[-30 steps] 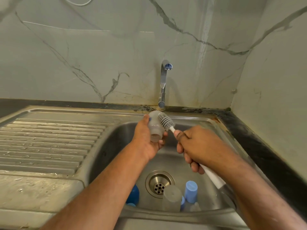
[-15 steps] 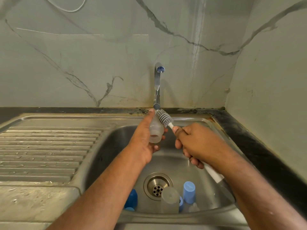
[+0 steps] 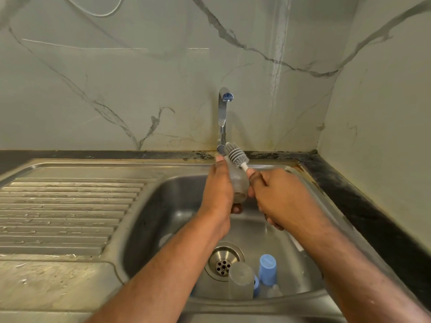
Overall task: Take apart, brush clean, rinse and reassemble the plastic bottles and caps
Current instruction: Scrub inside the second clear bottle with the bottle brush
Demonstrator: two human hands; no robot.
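Left hand (image 3: 218,190): gripped a clear plastic bottle (image 3: 238,183) over the sink (image 3: 163,206).
Right hand (image 3: 279,197): held a bottle brush (image 3: 236,155) against the bottle.
Sink floor: blue cap (image 3: 267,269), clear cup (image 3: 240,280).

Brushed steel sink (image 3: 163,206) with ribbed drainer; glossy chrome tap (image 3: 222,113); frosted translucent plastic bottle (image 3: 238,180); grey rubbery brush (image 3: 235,156) bristles; veined, polished marble wall (image 3: 116,78).

My two forearms enter from the bottom edge, both bare to the frame's limit — no sleeve, cuff, watch or band shows on either. My left hand (image 3: 218,194) and right hand (image 3: 283,201) are ungloved, with no rings visible. One short, trimmed nail shows at a left fingertip (image 3: 219,159) — the other nails are hidden or blurred.
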